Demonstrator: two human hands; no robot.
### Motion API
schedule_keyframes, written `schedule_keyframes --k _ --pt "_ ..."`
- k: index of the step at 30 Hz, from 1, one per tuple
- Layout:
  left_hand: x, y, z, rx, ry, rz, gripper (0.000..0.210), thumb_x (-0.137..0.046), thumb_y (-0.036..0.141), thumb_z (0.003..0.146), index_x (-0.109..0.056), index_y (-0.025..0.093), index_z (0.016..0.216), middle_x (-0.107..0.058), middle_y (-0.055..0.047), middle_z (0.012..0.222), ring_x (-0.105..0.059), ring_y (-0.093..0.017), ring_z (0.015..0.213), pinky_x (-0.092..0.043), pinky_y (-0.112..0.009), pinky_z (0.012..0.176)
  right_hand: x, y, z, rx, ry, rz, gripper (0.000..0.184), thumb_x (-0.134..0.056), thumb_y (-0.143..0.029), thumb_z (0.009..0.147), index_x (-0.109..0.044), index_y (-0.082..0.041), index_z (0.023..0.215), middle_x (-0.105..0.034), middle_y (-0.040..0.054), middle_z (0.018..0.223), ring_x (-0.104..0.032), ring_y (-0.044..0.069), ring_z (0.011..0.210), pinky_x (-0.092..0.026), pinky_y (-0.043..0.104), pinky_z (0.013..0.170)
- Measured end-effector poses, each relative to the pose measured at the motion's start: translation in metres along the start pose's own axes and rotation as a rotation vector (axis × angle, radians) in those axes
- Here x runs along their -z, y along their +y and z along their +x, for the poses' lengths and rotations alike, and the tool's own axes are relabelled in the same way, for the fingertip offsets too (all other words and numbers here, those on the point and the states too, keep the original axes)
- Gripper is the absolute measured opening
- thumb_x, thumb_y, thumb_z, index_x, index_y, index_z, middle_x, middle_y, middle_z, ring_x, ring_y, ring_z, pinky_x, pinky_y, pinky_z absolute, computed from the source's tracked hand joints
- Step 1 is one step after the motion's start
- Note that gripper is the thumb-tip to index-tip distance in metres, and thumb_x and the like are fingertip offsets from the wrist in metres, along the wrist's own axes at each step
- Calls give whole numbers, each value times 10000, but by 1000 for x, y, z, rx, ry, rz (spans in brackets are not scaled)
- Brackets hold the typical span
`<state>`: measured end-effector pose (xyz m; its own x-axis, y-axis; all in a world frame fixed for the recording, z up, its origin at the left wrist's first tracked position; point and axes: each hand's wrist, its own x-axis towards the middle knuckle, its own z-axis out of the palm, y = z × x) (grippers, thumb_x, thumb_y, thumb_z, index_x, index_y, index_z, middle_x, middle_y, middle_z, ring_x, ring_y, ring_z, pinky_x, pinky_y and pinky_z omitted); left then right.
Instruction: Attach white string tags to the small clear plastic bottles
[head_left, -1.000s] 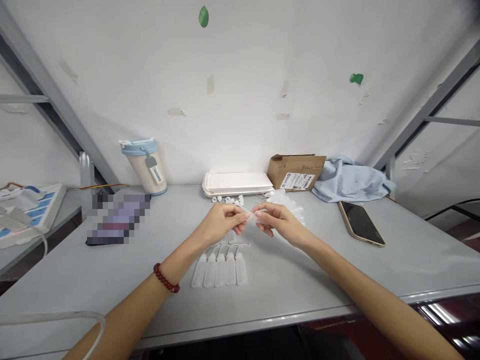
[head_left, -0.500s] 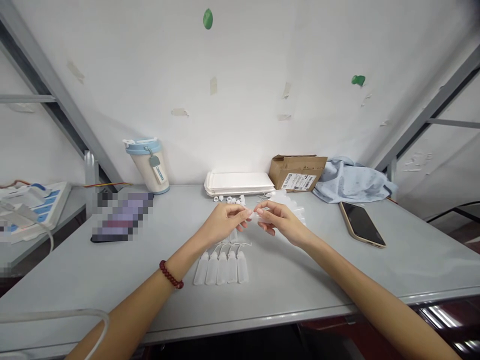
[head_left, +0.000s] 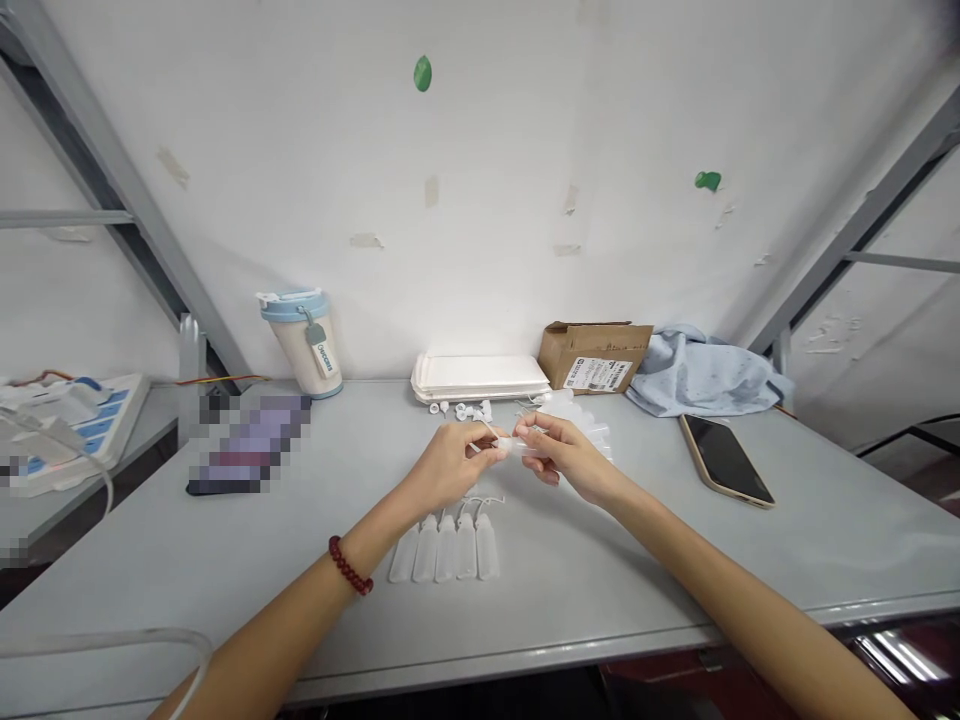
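Note:
My left hand (head_left: 459, 462) is closed, with thumb and fingers pinching a small white cap (head_left: 504, 445). My right hand (head_left: 561, 452) is closed around a small translucent squeeze bottle (head_left: 520, 448), mostly hidden by the fingers. Cap and bottle meet between the fingertips; whether the cap is seated cannot be made out. Below the hands, several capped bottles (head_left: 446, 553) with thin curved tips lie side by side. Loose white caps (head_left: 474, 411) are scattered behind my left hand. A pile of translucent bottles (head_left: 574, 408) lies behind my right hand.
White flat trays (head_left: 480, 370) are stacked by the wall beside a cardboard box (head_left: 595, 358) and a light blue cloth (head_left: 705, 372). A phone (head_left: 726, 460) lies at the right. A tumbler (head_left: 306, 345) and a blurred flat device (head_left: 255, 445) are at the left.
The view has tilted slightly upward. The white cap and the bottle's end now show more clearly between my fingertips; both hands stay close together.

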<state>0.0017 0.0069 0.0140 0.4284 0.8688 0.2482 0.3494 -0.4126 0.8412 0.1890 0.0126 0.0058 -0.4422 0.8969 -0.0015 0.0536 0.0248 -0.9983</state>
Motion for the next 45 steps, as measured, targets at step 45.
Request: schedule_keyframes --k 45 --pt "6 -8 3 -12 115 296 232 -494 329 821 -629 175 930 -665 -76 941 -595 -225 865 -467 -328 724 -3 9 7 137 183 -421 387 -491 -530 807 -551 -157 721 -356 -38 563 -295 90 498 -224 236 468"
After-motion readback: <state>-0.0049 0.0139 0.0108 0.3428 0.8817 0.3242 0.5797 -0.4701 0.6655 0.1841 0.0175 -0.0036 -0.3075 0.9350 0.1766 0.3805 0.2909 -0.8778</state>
